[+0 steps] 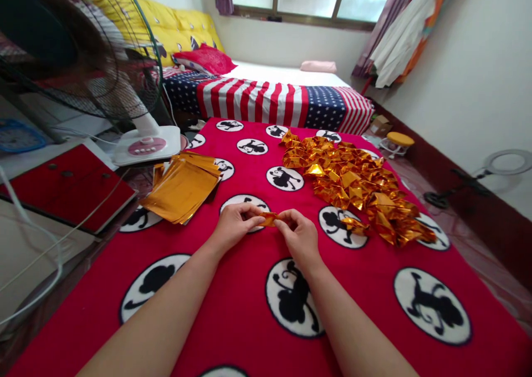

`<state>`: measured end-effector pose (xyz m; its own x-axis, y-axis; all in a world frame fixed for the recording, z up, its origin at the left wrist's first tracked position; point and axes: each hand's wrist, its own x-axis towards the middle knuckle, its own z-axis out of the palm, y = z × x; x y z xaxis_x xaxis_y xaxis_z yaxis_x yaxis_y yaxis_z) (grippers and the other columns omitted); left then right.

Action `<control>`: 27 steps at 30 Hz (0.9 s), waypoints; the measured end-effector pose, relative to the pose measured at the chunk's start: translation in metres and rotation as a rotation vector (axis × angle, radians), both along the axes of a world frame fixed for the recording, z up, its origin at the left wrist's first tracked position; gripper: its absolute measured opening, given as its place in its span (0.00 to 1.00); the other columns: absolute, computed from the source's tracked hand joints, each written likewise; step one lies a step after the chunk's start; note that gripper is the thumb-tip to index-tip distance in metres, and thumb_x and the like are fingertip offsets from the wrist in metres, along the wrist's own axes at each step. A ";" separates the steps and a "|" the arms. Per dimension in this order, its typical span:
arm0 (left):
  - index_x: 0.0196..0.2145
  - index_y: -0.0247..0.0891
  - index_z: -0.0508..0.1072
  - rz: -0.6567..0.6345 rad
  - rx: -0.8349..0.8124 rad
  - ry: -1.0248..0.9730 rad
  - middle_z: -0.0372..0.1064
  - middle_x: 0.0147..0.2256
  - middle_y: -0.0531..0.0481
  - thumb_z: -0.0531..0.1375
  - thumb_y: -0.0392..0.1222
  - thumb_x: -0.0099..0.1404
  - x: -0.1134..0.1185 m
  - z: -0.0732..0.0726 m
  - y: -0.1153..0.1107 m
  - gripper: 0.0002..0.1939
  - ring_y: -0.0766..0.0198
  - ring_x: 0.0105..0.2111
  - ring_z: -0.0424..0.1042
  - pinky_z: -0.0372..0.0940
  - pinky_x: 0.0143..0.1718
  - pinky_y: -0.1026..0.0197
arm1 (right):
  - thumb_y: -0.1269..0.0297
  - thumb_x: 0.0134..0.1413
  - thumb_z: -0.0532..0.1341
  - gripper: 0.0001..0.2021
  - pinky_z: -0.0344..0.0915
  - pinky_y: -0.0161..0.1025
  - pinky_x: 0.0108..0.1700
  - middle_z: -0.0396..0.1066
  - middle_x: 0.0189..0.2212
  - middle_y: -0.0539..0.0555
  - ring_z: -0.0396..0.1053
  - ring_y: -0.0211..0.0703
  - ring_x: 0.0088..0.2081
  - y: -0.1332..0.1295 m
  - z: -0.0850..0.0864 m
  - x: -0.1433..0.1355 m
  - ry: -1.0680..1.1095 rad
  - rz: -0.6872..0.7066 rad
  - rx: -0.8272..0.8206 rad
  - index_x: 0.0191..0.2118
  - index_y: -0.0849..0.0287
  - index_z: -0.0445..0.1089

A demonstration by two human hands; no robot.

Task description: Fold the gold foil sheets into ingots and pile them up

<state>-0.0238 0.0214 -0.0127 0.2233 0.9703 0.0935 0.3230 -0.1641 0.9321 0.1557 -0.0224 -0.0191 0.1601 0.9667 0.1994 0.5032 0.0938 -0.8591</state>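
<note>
A small folded piece of gold foil paper [270, 219] is stretched between my two hands, just above the red cloth [233, 321]. My left hand [236, 224] pinches its left end between thumb and fingers. The right end is in the closed fingertips of my right hand [298, 234]. To the left lies a stack of flat gold foil sheets [183, 188]. A heap of folded gold foil pieces [349, 172] spreads over the cloth on the right, with one loose folded piece [354, 225] close to my right hand.
At the left, an electric fan [145, 141] stands beside a red panel [68, 186]. Behind the cloth-covered surface is a bed with a stars-and-stripes cover [257, 97]. A yellow stool [399, 138] and a ring-shaped stand [507, 162] are along the right wall.
</note>
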 end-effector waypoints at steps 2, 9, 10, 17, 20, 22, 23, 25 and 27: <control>0.30 0.33 0.79 -0.021 0.009 -0.005 0.72 0.24 0.51 0.66 0.43 0.54 -0.001 0.001 0.000 0.10 0.70 0.22 0.64 0.55 0.23 0.68 | 0.60 0.53 0.62 0.06 0.58 0.34 0.30 0.72 0.25 0.49 0.65 0.39 0.26 0.000 -0.001 0.000 0.066 0.021 -0.003 0.31 0.55 0.73; 0.34 0.36 0.81 -0.155 0.078 0.002 0.78 0.32 0.48 0.65 0.43 0.57 0.001 0.006 -0.005 0.09 0.64 0.31 0.72 0.63 0.34 0.65 | 0.63 0.50 0.65 0.05 0.60 0.34 0.31 0.73 0.25 0.50 0.66 0.39 0.27 0.003 -0.002 -0.003 0.160 0.132 0.016 0.29 0.57 0.75; 0.33 0.36 0.81 -0.149 0.090 -0.001 0.78 0.31 0.48 0.65 0.43 0.57 0.001 0.006 -0.005 0.08 0.64 0.31 0.72 0.63 0.34 0.65 | 0.63 0.49 0.65 0.05 0.60 0.34 0.30 0.74 0.25 0.50 0.66 0.39 0.27 0.003 -0.001 -0.004 0.159 0.134 0.017 0.29 0.58 0.75; 0.31 0.34 0.80 -0.052 0.129 -0.018 0.75 0.27 0.50 0.65 0.44 0.58 0.003 0.007 -0.008 0.09 0.68 0.24 0.66 0.58 0.26 0.67 | 0.62 0.53 0.63 0.06 0.59 0.33 0.30 0.75 0.26 0.50 0.67 0.38 0.27 0.000 0.005 -0.006 0.152 0.126 0.048 0.32 0.58 0.76; 0.32 0.35 0.80 -0.079 0.160 0.004 0.75 0.28 0.49 0.64 0.43 0.59 0.003 0.009 -0.009 0.08 0.67 0.26 0.67 0.59 0.28 0.66 | 0.63 0.52 0.63 0.06 0.59 0.34 0.29 0.74 0.26 0.51 0.67 0.39 0.26 0.000 0.004 -0.006 0.149 0.145 0.030 0.30 0.58 0.76; 0.30 0.35 0.80 -0.086 0.188 0.013 0.75 0.27 0.50 0.64 0.43 0.59 0.003 0.010 -0.010 0.08 0.67 0.26 0.67 0.59 0.28 0.66 | 0.63 0.52 0.63 0.06 0.59 0.34 0.29 0.74 0.25 0.50 0.66 0.38 0.26 0.001 0.002 -0.006 0.128 0.153 0.025 0.30 0.58 0.76; 0.29 0.35 0.80 -0.084 0.199 0.014 0.74 0.26 0.50 0.64 0.43 0.59 0.003 0.010 -0.011 0.08 0.67 0.26 0.67 0.58 0.28 0.66 | 0.63 0.52 0.63 0.06 0.58 0.34 0.28 0.74 0.25 0.50 0.66 0.38 0.25 0.001 0.002 -0.006 0.112 0.160 0.026 0.30 0.58 0.76; 0.28 0.35 0.79 -0.079 0.212 0.019 0.74 0.25 0.49 0.64 0.42 0.59 0.004 0.011 -0.012 0.08 0.67 0.26 0.67 0.59 0.28 0.66 | 0.62 0.53 0.63 0.06 0.58 0.34 0.28 0.73 0.24 0.49 0.65 0.37 0.25 0.000 0.001 -0.007 0.080 0.180 0.037 0.30 0.58 0.75; 0.27 0.34 0.79 -0.080 0.222 0.028 0.74 0.26 0.49 0.64 0.41 0.59 0.005 0.012 -0.013 0.07 0.66 0.27 0.69 0.60 0.29 0.65 | 0.63 0.53 0.63 0.05 0.58 0.34 0.29 0.73 0.24 0.49 0.65 0.37 0.25 -0.001 0.002 -0.007 0.070 0.203 0.050 0.30 0.57 0.75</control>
